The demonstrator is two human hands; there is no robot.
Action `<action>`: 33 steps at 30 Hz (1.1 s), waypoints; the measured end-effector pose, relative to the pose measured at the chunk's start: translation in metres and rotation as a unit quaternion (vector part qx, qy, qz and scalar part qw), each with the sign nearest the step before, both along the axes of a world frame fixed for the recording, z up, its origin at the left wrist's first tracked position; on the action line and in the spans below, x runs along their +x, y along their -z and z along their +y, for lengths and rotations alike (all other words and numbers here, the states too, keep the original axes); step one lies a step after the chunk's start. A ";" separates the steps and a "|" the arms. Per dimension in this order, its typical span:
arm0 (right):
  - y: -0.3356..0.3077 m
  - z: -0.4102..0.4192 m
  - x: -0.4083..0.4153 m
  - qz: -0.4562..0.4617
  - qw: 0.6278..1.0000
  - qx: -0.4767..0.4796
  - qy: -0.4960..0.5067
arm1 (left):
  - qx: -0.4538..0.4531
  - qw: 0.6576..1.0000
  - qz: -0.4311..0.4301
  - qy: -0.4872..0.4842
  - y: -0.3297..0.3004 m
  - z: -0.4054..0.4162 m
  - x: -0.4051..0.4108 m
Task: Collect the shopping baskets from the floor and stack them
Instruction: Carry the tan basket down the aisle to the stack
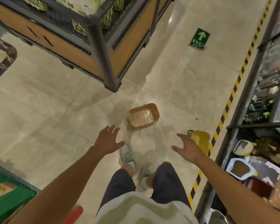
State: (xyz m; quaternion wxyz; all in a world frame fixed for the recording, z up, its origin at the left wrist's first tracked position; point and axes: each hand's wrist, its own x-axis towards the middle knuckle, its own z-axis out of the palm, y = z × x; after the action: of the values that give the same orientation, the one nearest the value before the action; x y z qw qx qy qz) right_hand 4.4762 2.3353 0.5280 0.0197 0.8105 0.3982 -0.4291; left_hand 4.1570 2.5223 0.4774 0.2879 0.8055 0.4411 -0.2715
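Looking down from head height, the view showed a person standing on a glossy tiled floor (39,88) in a shop aisle. Both arms reached forward; the left hand (107,139) and the right hand (188,148) were spread wide, fingers loose, holding nothing. An orange basket (143,115) sat upright on the floor ahead, beyond both hands and well below them. A yellow basket (200,140) stood to the right, partly hidden behind the right hand, near the black-and-yellow striped tape (223,115) that ran beside a crowded shelf (265,94). The likely trouble was footing: the tiles looked slick, and a hurried bend could cause a slip. Reaching for the yellow basket might knock goods off the low shelf. The display stand's corner (111,84) stood near the orange basket, so a forward lean risked a bumped head.
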 end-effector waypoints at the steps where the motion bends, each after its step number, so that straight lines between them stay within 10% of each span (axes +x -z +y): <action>1: 0.005 0.010 0.005 0.001 1.000 -0.007 -0.001 | -0.011 1.000 0.005 -0.006 0.005 0.009 0.005; 18: 0.355 0.138 0.114 0.042 0.991 -0.035 -0.125 | -0.093 0.979 0.009 -0.180 0.318 0.067 0.088; 33: 0.624 0.143 0.119 0.168 0.974 0.051 0.143 | -0.136 0.902 -0.218 -0.348 0.574 0.044 0.124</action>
State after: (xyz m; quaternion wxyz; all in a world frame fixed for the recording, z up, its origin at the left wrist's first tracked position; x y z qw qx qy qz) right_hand 4.5955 2.4783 -0.0956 -0.1509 0.7753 0.2970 -0.5366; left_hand 4.2810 2.5666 -0.0970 0.5595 0.5925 0.5788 -0.0289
